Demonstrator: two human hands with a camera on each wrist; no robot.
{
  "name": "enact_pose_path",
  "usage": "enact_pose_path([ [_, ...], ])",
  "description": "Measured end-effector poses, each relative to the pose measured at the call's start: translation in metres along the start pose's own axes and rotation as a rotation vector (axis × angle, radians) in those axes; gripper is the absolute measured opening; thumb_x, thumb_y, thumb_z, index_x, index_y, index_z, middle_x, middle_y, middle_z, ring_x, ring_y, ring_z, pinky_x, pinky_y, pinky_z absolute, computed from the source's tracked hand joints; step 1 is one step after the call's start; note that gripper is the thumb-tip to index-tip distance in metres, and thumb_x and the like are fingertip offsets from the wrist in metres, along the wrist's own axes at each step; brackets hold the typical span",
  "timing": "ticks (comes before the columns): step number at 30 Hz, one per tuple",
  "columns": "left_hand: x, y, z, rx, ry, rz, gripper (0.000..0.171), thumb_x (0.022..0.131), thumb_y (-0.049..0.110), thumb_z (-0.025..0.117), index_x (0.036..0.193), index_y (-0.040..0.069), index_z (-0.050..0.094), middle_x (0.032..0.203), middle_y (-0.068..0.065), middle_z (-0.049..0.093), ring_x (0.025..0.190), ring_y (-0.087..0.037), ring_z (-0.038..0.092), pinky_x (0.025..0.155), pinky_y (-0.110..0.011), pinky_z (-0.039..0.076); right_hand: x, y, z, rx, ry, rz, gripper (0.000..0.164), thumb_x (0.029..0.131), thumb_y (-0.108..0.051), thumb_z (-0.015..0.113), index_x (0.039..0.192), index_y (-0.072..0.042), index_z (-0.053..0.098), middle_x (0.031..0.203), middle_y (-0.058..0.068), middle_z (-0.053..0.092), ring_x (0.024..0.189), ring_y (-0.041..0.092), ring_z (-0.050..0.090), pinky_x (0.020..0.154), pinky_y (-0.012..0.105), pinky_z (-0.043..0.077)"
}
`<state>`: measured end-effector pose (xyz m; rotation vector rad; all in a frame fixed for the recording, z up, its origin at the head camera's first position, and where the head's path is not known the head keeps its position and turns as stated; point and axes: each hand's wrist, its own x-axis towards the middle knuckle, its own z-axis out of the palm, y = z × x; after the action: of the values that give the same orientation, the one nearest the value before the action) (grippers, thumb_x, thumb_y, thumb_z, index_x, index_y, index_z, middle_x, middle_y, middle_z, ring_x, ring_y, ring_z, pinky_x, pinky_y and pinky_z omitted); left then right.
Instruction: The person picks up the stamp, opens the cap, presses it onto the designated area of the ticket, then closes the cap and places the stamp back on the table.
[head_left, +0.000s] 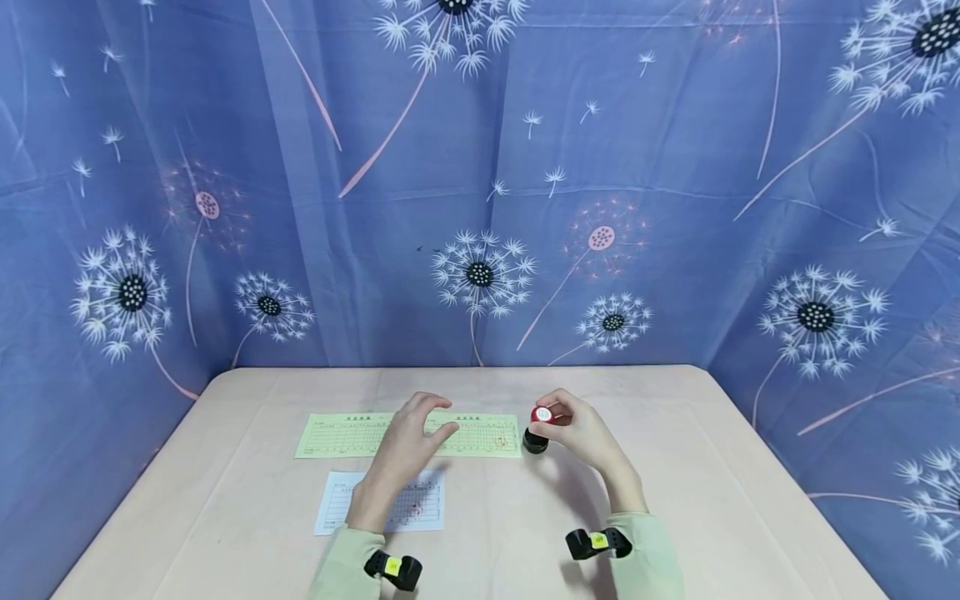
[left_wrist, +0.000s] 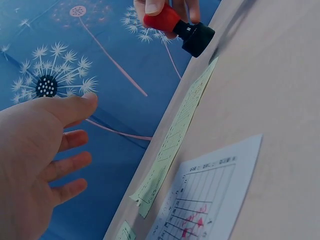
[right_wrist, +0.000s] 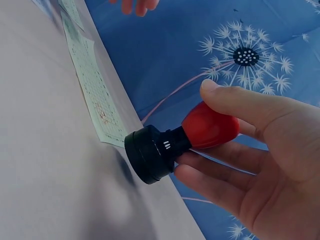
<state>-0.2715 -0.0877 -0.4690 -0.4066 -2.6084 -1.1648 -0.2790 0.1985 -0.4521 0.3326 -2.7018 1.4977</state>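
My right hand (head_left: pixel 583 427) grips the red bulb-shaped handle of a round stamp (right_wrist: pixel 212 129) between thumb and fingers. The stamp's wide black end (right_wrist: pixel 148 154) points down, just right of the green forms; in the right wrist view it hangs above the table. My left hand (head_left: pixel 408 437) is in the air over the papers, thumb and fingers apart, with nothing in its grasp. Beneath it lie green printed forms (head_left: pixel 480 435) in a row; the right one bears a red mark near its lower right corner. A white printed form (head_left: pixel 337 504) with red marks lies nearer, partly hidden by the left forearm.
The papers lie on a table with a pale pink cover (head_left: pixel 247 517). A blue curtain (head_left: pixel 390 275) with dandelion prints stands behind the table and along both sides. Each wrist wears a black strap (head_left: pixel 598 542) over a light green sleeve.
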Motion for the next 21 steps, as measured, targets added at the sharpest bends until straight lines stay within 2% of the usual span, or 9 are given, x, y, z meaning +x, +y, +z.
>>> enact_pose_path([
  [14, -0.001, -0.005, -0.003, 0.008, -0.008, -0.015, 0.035, 0.092, 0.030, 0.072, 0.124, 0.016, 0.066, 0.128, 0.000, 0.062, 0.123, -0.024, 0.059, 0.105, -0.042, 0.048, 0.002, 0.008, 0.001, 0.021, -0.014, 0.016, 0.036, 0.082, -0.017, 0.081, 0.113, -0.007, 0.065, 0.101, 0.009, 0.071, 0.089, 0.017, 0.068, 0.088, 0.032, 0.052],
  [21, 0.000, -0.004, -0.007, 0.006, 0.000, 0.014, 0.037, 0.092, 0.030, 0.072, 0.124, 0.013, 0.065, 0.128, -0.003, 0.062, 0.123, -0.025, 0.059, 0.105, -0.043, 0.048, 0.002, 0.012, 0.001, 0.022, -0.012, 0.030, 0.036, 0.082, -0.017, 0.080, 0.114, -0.009, 0.065, 0.101, 0.007, 0.071, 0.091, 0.017, 0.069, 0.092, 0.036, 0.051],
])
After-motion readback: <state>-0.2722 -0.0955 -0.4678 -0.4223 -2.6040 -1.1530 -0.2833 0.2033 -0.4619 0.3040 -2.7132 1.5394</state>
